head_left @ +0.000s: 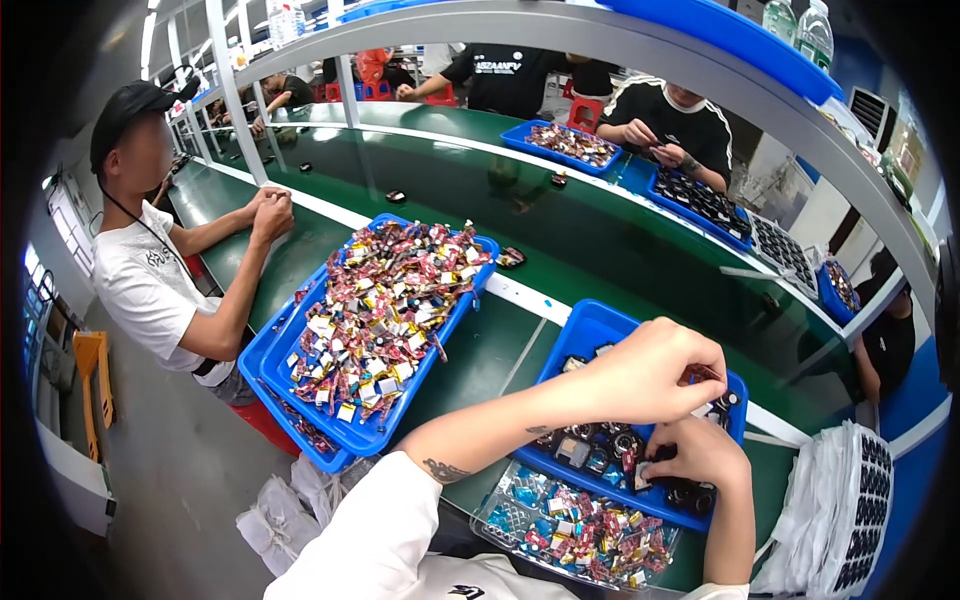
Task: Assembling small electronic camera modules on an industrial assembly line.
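My left hand reaches over the blue bin, its fingers curled around a small dark-red circuit board, mostly hidden by the fingers. Lower in the same bin, my right hand has thumb and fingers pinched at a small pale piece; its kind is too small to make out. Round and square black casings fill the bin around both hands. Against its near side stands a clear plastic tray of small red circuit boards with silver and yellow battery cells.
Left of my arm, stacked blue bins hold heaped circuit boards and cells. White trays of black parts stand at the right. The green conveyor carries a few black pieces. A co-worker sits left; others work across. A metal frame arches overhead.
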`<state>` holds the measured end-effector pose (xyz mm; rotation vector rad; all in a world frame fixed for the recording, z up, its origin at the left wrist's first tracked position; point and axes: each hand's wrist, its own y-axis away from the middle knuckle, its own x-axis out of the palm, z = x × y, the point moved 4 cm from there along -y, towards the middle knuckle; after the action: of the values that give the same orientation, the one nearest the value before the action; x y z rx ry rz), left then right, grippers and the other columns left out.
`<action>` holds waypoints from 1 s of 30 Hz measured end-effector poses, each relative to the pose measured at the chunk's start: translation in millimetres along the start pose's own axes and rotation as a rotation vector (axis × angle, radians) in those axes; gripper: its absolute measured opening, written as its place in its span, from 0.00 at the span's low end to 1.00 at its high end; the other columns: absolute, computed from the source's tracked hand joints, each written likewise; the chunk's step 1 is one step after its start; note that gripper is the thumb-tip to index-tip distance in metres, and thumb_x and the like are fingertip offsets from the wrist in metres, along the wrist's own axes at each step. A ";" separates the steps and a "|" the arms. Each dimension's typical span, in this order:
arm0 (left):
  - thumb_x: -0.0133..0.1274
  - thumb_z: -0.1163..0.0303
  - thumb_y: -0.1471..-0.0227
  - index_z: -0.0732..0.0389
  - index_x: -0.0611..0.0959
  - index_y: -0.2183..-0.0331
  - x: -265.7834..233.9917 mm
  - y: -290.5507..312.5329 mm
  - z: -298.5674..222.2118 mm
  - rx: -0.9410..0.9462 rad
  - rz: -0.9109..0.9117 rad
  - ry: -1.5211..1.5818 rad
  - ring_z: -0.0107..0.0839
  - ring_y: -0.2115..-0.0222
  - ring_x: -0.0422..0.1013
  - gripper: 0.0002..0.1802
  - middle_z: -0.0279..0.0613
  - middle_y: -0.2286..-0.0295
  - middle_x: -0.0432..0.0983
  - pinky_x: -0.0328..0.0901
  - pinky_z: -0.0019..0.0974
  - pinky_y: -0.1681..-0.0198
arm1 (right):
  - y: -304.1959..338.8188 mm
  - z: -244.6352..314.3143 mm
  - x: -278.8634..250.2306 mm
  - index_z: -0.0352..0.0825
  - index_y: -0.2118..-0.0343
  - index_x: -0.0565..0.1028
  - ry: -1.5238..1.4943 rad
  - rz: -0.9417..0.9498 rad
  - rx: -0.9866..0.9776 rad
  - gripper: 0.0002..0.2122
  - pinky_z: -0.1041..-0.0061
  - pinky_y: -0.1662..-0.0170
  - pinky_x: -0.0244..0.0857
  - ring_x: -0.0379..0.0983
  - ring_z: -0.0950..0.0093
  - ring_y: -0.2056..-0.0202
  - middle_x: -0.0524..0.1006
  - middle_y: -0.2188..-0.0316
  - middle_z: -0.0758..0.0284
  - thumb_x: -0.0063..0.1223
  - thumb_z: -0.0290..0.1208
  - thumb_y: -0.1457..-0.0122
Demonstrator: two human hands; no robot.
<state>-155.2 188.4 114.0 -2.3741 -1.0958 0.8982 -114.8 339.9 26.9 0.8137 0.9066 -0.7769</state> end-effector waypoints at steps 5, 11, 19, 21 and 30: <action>0.57 0.72 0.53 0.68 0.82 0.71 -13.1 3.1 5.5 -0.085 -0.099 0.020 0.24 0.75 0.74 0.08 0.41 0.77 0.78 0.67 0.28 0.70 | -6.1 6.1 -20.0 0.31 0.79 0.71 -0.425 -0.095 -0.140 0.12 0.77 0.68 0.67 0.74 0.75 0.71 0.76 0.72 0.63 0.64 0.30 0.58; 0.57 0.76 0.55 0.69 0.82 0.74 -15.8 -0.2 10.1 -0.159 -0.129 0.024 0.23 0.69 0.73 0.05 0.41 0.71 0.76 0.67 0.26 0.65 | 4.9 3.4 -43.5 0.30 0.64 0.71 -1.146 -0.529 -0.197 0.09 0.84 0.65 0.70 0.74 0.82 0.66 0.76 0.67 0.67 0.57 0.18 0.48; 0.57 0.77 0.57 0.69 0.81 0.76 -3.3 0.2 9.9 -0.149 -0.101 -0.058 0.23 0.69 0.72 0.04 0.43 0.65 0.76 0.67 0.25 0.64 | 13.7 -1.3 -46.8 0.28 0.58 0.73 -1.169 -0.764 -0.142 0.11 0.81 0.64 0.73 0.74 0.82 0.66 0.76 0.68 0.67 0.54 0.21 0.44; 0.57 0.77 0.57 0.68 0.81 0.76 -2.7 0.5 11.4 -0.135 -0.135 -0.011 0.22 0.69 0.72 0.04 0.43 0.65 0.76 0.67 0.25 0.66 | 11.9 -4.6 -47.1 0.28 0.58 0.73 -1.036 -0.759 -0.206 0.11 0.81 0.64 0.72 0.74 0.82 0.67 0.75 0.68 0.68 0.52 0.20 0.44; 0.58 0.75 0.63 0.64 0.82 0.78 0.2 -0.6 3.3 -0.016 -0.157 -0.343 0.37 0.61 0.71 0.04 0.43 0.66 0.77 0.63 0.37 0.57 | 10.2 -1.0 -42.2 0.27 0.58 0.74 -1.055 -0.797 -0.185 0.11 0.84 0.68 0.68 0.72 0.84 0.70 0.76 0.67 0.67 0.53 0.20 0.45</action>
<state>-157.7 189.1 111.9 -2.1584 -1.3977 1.2732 -123.5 355.0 66.7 -0.2216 0.2836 -1.5703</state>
